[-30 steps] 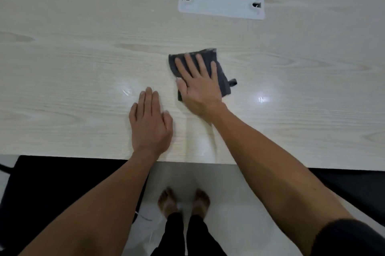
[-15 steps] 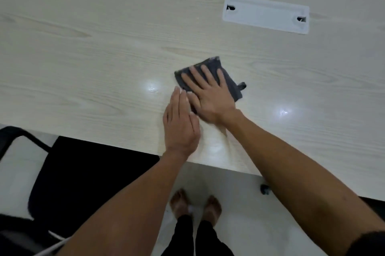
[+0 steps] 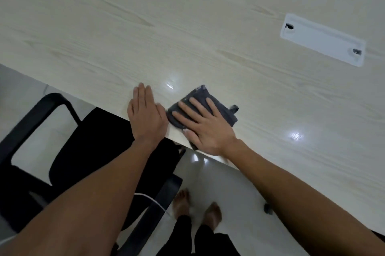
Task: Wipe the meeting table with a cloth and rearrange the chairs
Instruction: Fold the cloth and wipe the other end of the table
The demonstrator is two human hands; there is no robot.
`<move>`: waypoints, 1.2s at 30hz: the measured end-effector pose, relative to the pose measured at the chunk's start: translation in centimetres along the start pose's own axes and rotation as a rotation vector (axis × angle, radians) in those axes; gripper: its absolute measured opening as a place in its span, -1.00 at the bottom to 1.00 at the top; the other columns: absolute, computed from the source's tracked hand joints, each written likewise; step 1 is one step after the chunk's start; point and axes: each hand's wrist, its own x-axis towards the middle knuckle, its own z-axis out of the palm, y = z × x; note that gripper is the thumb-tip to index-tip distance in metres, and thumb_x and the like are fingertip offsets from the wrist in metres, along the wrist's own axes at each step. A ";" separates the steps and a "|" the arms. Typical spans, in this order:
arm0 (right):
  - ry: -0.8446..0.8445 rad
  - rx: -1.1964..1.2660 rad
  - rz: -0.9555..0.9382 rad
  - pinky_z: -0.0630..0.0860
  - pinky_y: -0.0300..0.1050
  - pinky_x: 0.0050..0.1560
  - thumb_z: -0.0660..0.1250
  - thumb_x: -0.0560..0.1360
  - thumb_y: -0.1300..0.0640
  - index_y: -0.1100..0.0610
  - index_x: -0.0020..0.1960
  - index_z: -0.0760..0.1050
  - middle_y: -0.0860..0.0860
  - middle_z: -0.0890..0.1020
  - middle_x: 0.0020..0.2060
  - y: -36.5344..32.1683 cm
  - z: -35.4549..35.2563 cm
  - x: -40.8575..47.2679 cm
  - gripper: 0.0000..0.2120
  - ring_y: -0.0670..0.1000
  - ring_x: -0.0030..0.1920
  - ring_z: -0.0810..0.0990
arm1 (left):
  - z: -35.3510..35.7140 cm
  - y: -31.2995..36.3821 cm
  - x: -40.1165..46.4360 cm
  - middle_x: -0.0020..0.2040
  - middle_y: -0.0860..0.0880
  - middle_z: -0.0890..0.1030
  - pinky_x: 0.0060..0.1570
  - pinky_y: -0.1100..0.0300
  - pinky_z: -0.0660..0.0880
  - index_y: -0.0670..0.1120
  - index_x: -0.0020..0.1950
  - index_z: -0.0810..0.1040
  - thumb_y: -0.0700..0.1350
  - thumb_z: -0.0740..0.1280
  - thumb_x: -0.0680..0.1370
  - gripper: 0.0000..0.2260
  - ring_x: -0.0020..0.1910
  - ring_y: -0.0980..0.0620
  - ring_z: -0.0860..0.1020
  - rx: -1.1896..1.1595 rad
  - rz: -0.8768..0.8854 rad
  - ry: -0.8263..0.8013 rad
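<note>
A folded dark grey cloth (image 3: pixel 223 107) lies on the pale wood-grain meeting table (image 3: pixel 187 32), close to its near edge. My right hand (image 3: pixel 205 125) presses flat on the cloth with fingers spread, covering most of it. My left hand (image 3: pixel 145 116) rests palm down on the bare tabletop just left of the cloth, fingers together, holding nothing. A black chair (image 3: pixel 68 151) with an armrest stands at the table's near edge, its seat partly under the tabletop and below my left forearm.
A white cable-port cover (image 3: pixel 321 40) is set flush in the tabletop at the far right. My bare feet (image 3: pixel 195 210) stand on the glossy light floor. A white cable (image 3: pixel 154 201) crosses the chair, and a small dark caster (image 3: pixel 267 208) sits on the floor.
Both hands and the cloth have slid toward the table's near edge. The view has swung, so the chair now fills the lower left and the port cover sits far right.
</note>
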 end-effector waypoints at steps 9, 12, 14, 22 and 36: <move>0.035 0.100 0.303 -0.32 0.32 0.61 -0.17 0.73 -0.20 -0.15 0.72 -0.06 -0.10 -0.07 0.71 -1.6 -2.5 13.1 -0.44 0.07 0.70 -0.18 | -2.6 -5.0 3.1 0.71 -0.13 0.13 0.62 -0.07 0.06 -0.17 0.68 0.17 -0.07 0.10 0.71 -0.47 0.70 -0.08 0.07 0.030 -0.166 0.034; -0.012 -0.027 -0.103 -0.18 0.32 0.64 -0.10 0.74 -0.18 -0.14 0.71 0.03 -0.08 0.05 0.70 -2.9 -1.6 12.2 -0.46 0.08 0.71 -0.08 | -3.0 -6.7 4.3 0.70 -0.13 0.15 0.60 -0.09 0.10 -0.17 0.68 0.18 -0.07 0.09 0.71 -0.48 0.69 -0.08 0.09 0.025 -0.226 0.064; -0.112 -0.103 -0.395 -0.19 0.26 0.65 -0.07 0.75 -0.17 -0.18 0.71 -0.01 -0.11 0.04 0.70 -0.3 -2.4 11.8 -0.47 0.05 0.71 -0.10 | -3.5 -8.1 5.9 0.70 -0.13 0.15 0.60 -0.10 0.10 -0.17 0.68 0.18 -0.07 0.11 0.71 -0.48 0.69 -0.09 0.09 0.020 -0.302 0.088; 0.012 0.026 -0.103 -0.25 0.36 0.61 -0.15 0.72 -0.19 -0.13 0.71 0.03 -0.06 0.05 0.71 -6.6 -2.9 25.8 -0.43 0.12 0.70 -0.08 | -4.8 -10.9 10.4 0.71 -0.09 0.12 0.63 -0.04 0.01 -0.15 0.69 0.15 0.01 -0.05 0.70 -0.44 0.70 -0.03 0.05 -0.008 -0.462 0.147; -0.039 0.003 -0.253 -0.26 0.38 0.60 -0.15 0.72 -0.20 -0.14 0.72 -0.03 -0.07 -0.01 0.71 -9.2 -3.6 34.0 -0.43 0.11 0.70 -0.13 | -5.7 -14.0 13.7 0.69 -0.12 0.20 0.63 -0.03 0.05 -0.17 0.67 0.21 0.02 0.01 0.71 -0.46 0.69 -0.06 0.12 -0.101 -0.594 0.273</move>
